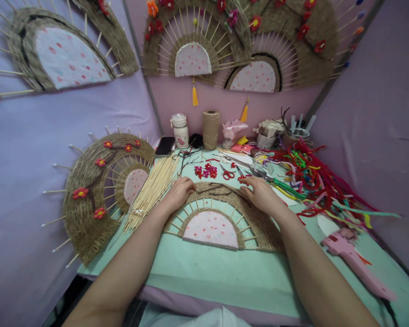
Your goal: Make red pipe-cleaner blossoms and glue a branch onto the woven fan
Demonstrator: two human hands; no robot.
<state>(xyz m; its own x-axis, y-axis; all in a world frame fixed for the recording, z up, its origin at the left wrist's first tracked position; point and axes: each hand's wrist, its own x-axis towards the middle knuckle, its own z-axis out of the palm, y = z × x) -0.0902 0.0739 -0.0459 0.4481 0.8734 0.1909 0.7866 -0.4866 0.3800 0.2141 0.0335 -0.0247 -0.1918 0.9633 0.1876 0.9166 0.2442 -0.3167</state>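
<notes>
Left hand [182, 193] was at upper-left edge of the fan [211, 228], right hand [261, 195] near upper-right. Couldn't tell whether either hand's fingers were clamped.

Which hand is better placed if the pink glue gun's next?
Probably the right hand: the pink glue gun lies on that side of the table, beside the right forearm. The left hand is across the fan.

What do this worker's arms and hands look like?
The left hand and right hand are bare, with no gloves. Both forearms are uncovered too: no sleeve, watch or bracelet shows. A pale garment appears at the bottom edge.
</notes>
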